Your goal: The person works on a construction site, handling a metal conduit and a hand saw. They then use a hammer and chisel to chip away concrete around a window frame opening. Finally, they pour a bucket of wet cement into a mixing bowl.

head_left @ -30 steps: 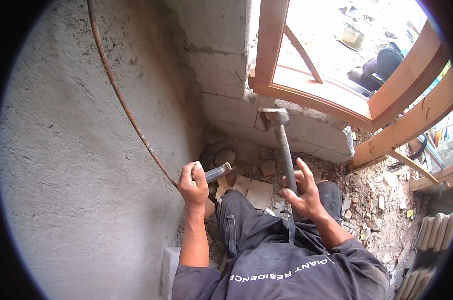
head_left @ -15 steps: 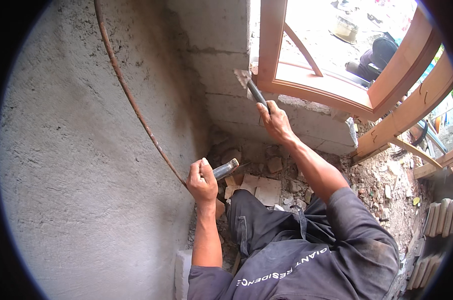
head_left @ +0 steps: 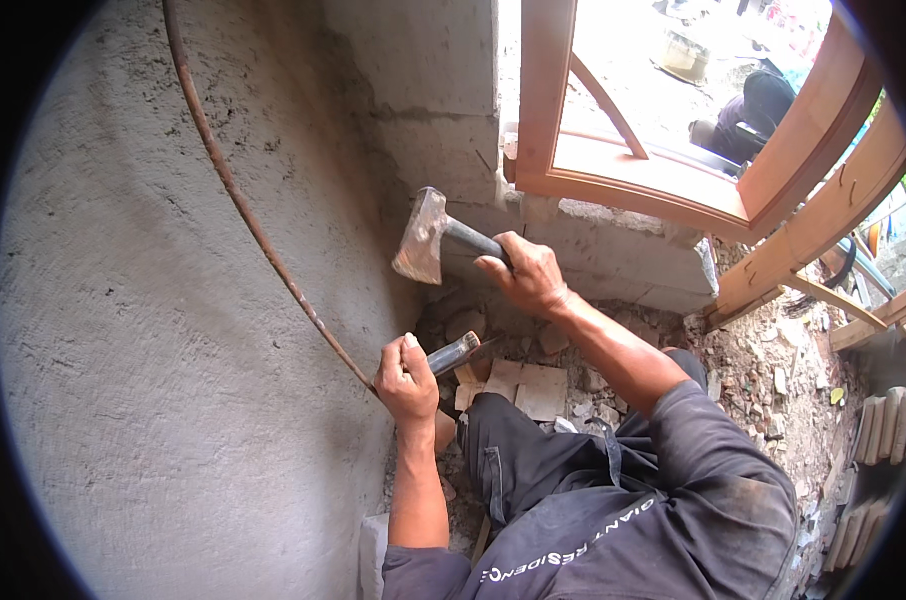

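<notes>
My left hand grips a steel chisel whose tip is set against the rough grey plastered wall, close to a thin rusty rod that runs diagonally down the wall. My right hand holds a hammer by its handle, raised above the chisel's free end with the worn metal head pointing down and left. Hammer and chisel are apart.
A wooden window frame sits on a concrete sill above right. Broken bricks and rubble cover the floor, with a pale tile piece by my knee. Wooden battens lean at right. Another person crouches outside.
My right hand swung the hammer up toward the window frame, then brought it down and left to just above the chisel. My left hand kept the chisel at the wall.
</notes>
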A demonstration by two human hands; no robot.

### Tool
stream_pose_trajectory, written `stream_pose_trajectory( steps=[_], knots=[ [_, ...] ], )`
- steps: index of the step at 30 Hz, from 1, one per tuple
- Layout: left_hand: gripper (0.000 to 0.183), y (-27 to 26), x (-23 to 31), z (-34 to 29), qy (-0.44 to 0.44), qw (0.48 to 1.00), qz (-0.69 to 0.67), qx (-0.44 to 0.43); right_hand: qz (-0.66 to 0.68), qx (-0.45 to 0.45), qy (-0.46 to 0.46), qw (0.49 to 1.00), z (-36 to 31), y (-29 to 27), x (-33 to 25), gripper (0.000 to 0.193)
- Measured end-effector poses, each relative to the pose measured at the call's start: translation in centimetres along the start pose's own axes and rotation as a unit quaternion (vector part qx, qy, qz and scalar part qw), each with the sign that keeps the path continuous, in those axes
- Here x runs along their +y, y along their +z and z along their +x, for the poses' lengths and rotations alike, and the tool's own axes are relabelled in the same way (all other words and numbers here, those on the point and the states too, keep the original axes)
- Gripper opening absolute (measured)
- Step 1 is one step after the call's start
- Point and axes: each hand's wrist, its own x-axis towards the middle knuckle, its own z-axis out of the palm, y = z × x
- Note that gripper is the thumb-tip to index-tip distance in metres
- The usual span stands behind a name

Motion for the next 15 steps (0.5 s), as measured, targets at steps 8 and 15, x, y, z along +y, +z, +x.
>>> stream_pose_trajectory(
  steps=[8,15],
  knots=[
    [0.017,0.1,-0.4,-0.1,0.0,1.0,-0.002,0.002,-0.041,-0.048,0.145,0.987,-1.4,0.8,1.3,0.042],
    [0.017,0.0,0.2,-0.5,0.006,1.0,0.005,-0.009,-0.07,-0.032,0.287,0.955,1.0,0.7,2.1,0.047]
  ],
)
